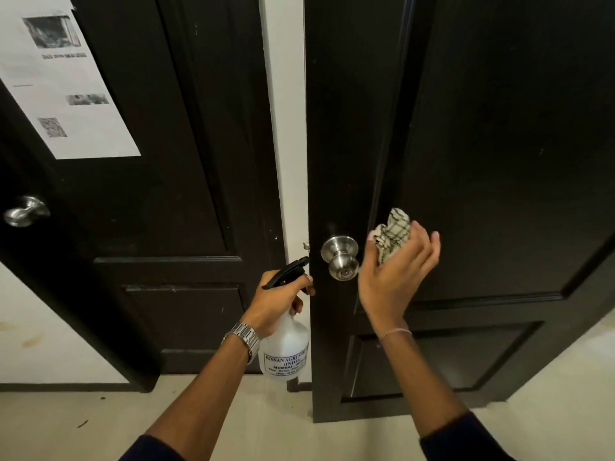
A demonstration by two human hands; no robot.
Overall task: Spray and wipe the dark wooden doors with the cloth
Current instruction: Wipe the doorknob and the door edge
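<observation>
Right beside the steel doorknob (341,257) on the right-hand dark door (499,144), the right hand (396,277) was bunching a checked cloth (392,236) in its fingers, held up just off the panel. Lower left, the left hand (278,302) gripped the neck of a clear spray bottle (286,351), black nozzle pointing toward the door edge. Left door (166,161) had a printed paper notice (63,84) stuck on it and its own knob (25,211).
</observation>
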